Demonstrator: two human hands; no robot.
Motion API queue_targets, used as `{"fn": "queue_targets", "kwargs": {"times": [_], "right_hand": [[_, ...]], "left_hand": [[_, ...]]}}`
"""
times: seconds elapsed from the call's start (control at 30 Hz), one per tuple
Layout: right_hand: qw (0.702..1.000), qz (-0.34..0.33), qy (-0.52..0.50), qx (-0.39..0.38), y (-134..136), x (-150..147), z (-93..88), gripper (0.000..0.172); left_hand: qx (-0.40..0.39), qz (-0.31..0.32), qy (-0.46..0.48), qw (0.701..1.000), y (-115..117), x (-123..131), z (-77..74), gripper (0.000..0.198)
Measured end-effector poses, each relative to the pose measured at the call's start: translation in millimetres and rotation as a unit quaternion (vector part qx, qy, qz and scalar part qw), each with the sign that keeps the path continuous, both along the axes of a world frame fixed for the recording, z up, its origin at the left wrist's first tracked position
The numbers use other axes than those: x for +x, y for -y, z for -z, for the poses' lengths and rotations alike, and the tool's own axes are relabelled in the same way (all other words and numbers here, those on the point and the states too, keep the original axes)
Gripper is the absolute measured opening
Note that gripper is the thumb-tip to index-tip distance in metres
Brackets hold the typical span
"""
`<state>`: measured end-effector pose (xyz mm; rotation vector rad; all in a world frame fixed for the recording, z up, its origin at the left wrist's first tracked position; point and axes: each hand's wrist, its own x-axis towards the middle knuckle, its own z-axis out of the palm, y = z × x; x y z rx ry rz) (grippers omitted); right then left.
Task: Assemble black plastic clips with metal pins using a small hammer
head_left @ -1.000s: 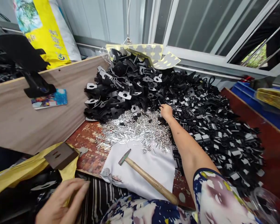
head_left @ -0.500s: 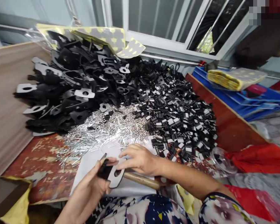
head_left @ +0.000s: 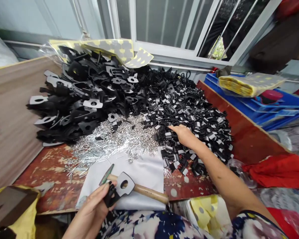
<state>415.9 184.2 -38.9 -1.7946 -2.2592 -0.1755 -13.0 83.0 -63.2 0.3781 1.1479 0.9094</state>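
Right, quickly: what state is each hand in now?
Left hand: closed, holding a black plate with a hole.
Right hand: open, fingers on the pile of black clips.

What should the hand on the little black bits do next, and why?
Probably close the fingers on one clip. The right hand rests flat on the pile of small black clips with fingers stretched out, and seems to hold nothing yet. The left hand already grips a black plate with a hole, held above the white cloth near the hammer.
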Motion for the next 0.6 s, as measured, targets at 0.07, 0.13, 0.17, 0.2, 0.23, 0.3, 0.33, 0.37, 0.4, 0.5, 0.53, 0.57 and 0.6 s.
{"fn": "queue_targets", "kwargs": {"times": [0.07,0.13,0.17,0.2,0.23,0.3,0.33,0.37,0.4,0.5,0.53,0.57,0.6], "right_hand": [[1.000,0.008,0.009,-0.004,-1.9,1.4,-1.1,0.067],[1.000,0.024,0.010,0.003,-2.4,4.4,-7.5,0.059],[0.999,0.034,0.008,0.012,-1.5,4.8,-12.2,0.054],[0.999,0.046,0.005,0.024,0.7,2.9,-17.2,0.048],[0.998,0.058,0.002,0.039,4.5,-2.4,-21.5,0.043],[0.995,0.071,-0.002,0.063,17.1,-26.7,-25.5,0.038],[0.996,0.066,0.000,0.061,25.7,-45.7,-24.1,0.037],[0.998,0.053,0.005,0.046,35.2,-67.9,-20.2,0.037],[0.999,0.030,0.014,0.010,45.1,-91.7,-14.3,0.036],[0.991,-0.056,0.006,-0.124,70.0,-151.0,8.3,0.029],[0.984,-0.081,-0.030,-0.153,74.6,-161.2,15.0,0.028],[0.978,-0.095,-0.080,-0.167,76.9,-165.7,20.3,0.031],[0.972,-0.096,-0.136,-0.164,77.0,-165.2,24.1,0.036]], "left_hand": [[-0.006,-0.012,-0.003,1.000,4.6,-0.2,-2.2,0.034],[-0.010,-0.017,-0.002,1.000,7.4,-3.9,-0.4,0.035],[-0.011,-0.018,0.001,1.000,7.9,-6.5,1.7,0.035],[-0.012,-0.019,0.003,1.000,8.1,-9.2,4.3,0.036],[-0.010,-0.021,0.005,1.000,8.0,-11.6,6.9,0.037],[0.001,-0.028,0.012,1.000,7.6,-14.5,10.6,0.037],[0.008,-0.031,0.017,0.999,7.6,-14.7,11.4,0.036],[0.015,-0.030,0.023,0.999,7.8,-14.2,11.3,0.035],[0.022,-0.029,0.030,0.999,8.2,-13.3,10.6,0.034],[0.033,-0.019,0.043,0.998,10.6,-10.9,6.3,0.033],[0.033,-0.016,0.044,0.998,11.5,-11.3,4.8,0.035],[0.031,-0.013,0.043,0.999,12.5,-12.4,3.4,0.036],[0.028,-0.011,0.038,0.999,13.5,-14.2,2.1,0.038]]}}
